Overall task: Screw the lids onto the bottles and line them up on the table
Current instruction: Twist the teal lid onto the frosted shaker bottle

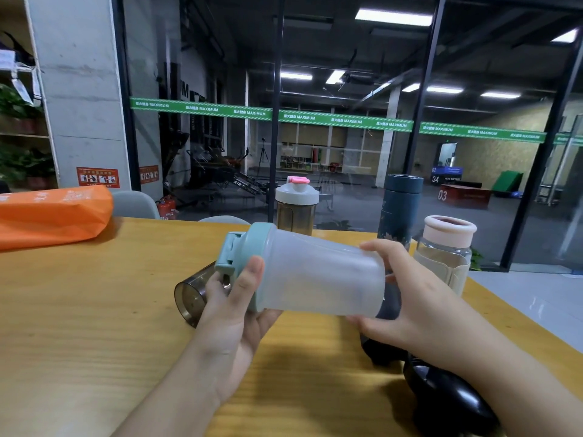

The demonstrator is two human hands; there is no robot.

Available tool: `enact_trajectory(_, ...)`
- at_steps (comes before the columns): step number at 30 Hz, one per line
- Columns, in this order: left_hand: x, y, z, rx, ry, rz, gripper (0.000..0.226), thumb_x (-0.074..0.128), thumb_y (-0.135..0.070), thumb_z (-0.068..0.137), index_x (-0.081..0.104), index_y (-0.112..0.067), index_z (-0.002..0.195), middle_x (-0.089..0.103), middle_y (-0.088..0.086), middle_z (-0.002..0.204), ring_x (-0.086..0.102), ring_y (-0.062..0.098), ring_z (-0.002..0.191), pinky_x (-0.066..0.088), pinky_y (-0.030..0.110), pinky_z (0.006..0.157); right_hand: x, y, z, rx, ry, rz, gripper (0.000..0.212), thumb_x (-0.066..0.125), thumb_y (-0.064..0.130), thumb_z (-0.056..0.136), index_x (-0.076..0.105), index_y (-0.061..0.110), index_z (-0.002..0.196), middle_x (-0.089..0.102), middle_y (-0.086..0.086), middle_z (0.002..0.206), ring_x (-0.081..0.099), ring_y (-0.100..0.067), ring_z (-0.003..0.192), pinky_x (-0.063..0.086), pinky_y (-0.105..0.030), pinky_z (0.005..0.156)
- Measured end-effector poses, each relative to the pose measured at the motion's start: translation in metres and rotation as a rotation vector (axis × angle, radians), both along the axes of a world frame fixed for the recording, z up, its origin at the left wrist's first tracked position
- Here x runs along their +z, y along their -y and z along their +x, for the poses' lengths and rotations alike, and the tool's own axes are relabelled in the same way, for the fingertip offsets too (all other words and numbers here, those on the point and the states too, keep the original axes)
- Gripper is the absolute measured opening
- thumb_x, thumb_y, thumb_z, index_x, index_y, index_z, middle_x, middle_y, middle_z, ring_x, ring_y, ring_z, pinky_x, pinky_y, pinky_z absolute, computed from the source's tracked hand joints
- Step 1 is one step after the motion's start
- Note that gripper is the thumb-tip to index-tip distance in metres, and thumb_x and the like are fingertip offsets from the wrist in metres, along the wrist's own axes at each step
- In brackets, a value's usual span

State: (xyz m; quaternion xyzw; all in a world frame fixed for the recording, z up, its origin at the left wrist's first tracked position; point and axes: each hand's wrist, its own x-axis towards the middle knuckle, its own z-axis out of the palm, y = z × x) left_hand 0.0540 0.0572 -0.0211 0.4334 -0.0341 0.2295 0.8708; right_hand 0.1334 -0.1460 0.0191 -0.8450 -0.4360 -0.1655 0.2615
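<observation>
Black rounded objects (448,402), perhaps dark lids or bottles, lie at the lower right of the frame on the wooden table (79,310), partly hidden under the right forearm; what they are I cannot tell. Above them, both hands hold a frosted bottle (321,275) on its side in the centre of the frame, lifted over the table. Its teal lid (249,257) points to the left and sits on the bottle mouth. The left hand (233,310) grasps the lid end, with the thumb lying over the lid rim and the fingers curled behind. The right hand (407,298) grips the bottle base, its fingers wrapped around the bottom edge.

Behind the left hand a smoky grey cup (192,294) lies on its side on the table. Farther back, three bottles stand upright in a row: a brown bottle with white and pink lid (296,206), a dark blue flask (399,206) and a clear bottle with pink cap (446,247). At the upper left an orange bag (53,216) rests on the table.
</observation>
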Motion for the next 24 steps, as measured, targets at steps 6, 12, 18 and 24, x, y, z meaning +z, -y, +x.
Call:
enact_trajectory(6,-0.003,0.003,-0.001,-0.058,-0.001,0.051,0.119,0.094,-0.047,0.025,0.046,-0.033,0.133,0.068,0.001,0.122,0.069,0.027,0.102,0.059,0.039,0.075,-0.004,0.000,0.002,0.003,0.078,-0.027,0.087,0.078,0.036,0.071,0.015,0.055,0.128,0.026,0.040,0.126,0.028,0.012,0.119,0.017,0.003,0.096)
enact_trajectory(12,-0.002,0.010,-0.003,-0.076,0.061,0.104,0.119,0.097,-0.038,0.029,0.044,-0.034,0.136,0.065,0.003,0.127,0.065,0.026,0.110,0.058,0.034,0.076,0.005,0.000,0.001,-0.100,0.288,-0.069,0.095,0.080,0.040,0.067,0.027,0.028,0.146,0.041,0.008,0.142,0.036,-0.011,0.125,0.032,-0.031,0.105)
enact_trajectory(18,-0.002,0.018,-0.005,-0.102,0.035,0.150,0.115,0.097,-0.038,0.028,0.049,-0.017,0.130,0.066,0.007,0.124,0.065,0.024,0.111,0.058,0.034,0.078,0.006,0.000,-0.001,-0.134,0.260,-0.094,0.109,0.077,0.061,0.057,0.024,0.030,0.147,0.042,0.011,0.140,0.039,-0.012,0.122,0.029,-0.026,0.100)
enact_trajectory(24,0.001,0.022,-0.010,-0.145,0.093,0.211,0.100,0.096,-0.035,0.035,0.055,-0.031,0.126,0.065,0.002,0.126,0.063,0.021,0.114,0.055,0.030,0.086,-0.001,-0.002,0.003,-0.170,0.389,-0.042,0.098,0.061,0.065,0.056,0.031,0.026,0.141,0.054,0.007,0.128,0.043,-0.017,0.114,0.036,-0.036,0.092)
